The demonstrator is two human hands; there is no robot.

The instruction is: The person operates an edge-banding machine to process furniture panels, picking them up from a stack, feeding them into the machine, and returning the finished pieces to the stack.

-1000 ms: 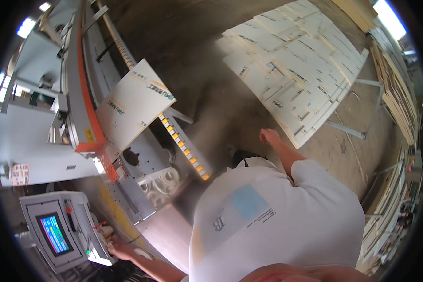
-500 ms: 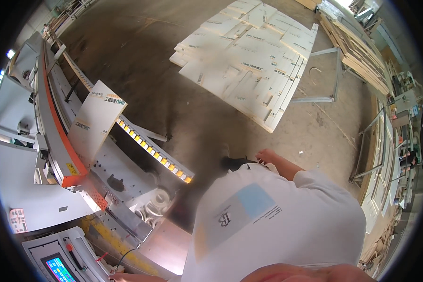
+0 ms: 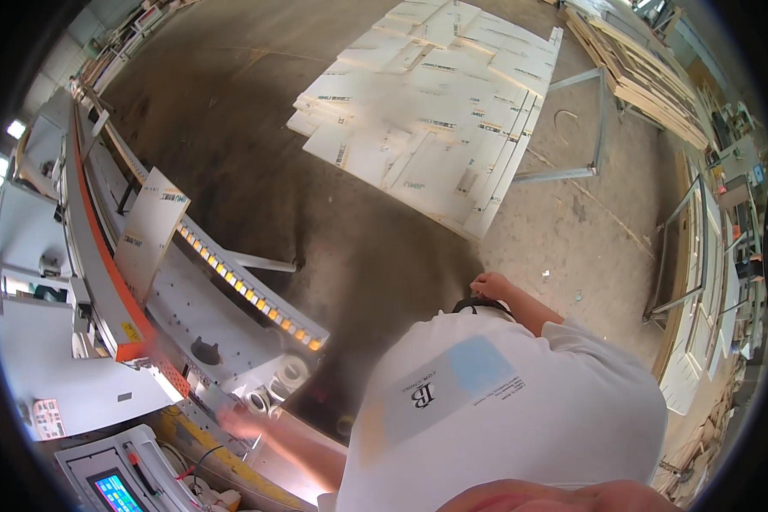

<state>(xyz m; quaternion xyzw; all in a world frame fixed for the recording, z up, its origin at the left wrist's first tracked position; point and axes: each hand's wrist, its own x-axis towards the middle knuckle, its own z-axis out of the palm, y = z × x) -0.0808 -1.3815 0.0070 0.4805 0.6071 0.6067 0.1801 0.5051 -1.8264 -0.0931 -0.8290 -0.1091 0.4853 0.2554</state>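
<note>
My left hand (image 3: 241,420) is stretched over the near end of a long edge-banding-type machine (image 3: 136,328) with an orange strip. Motion smears its fingers, so its grip does not show. Beside it lie white rolls of tape (image 3: 292,372). Farther along, a white printed board (image 3: 151,226) rests between the machine and a rail of yellow and white rollers (image 3: 239,284). Held low by my right side, my right hand (image 3: 491,286) has its fingers curled in. Whatever may be inside them is hidden.
A wide stack of white printed boards (image 3: 427,111) stands ahead. To its right are a grey metal frame (image 3: 600,128) and piled wooden boards (image 3: 636,85). At the lower left, a control panel (image 3: 115,491) has a lit screen. More boards (image 3: 695,341) line the right side.
My left hand has moved from beside the control panel up to the machine's near end. The white board sits farther along the machine. My view has shifted slightly.
</note>
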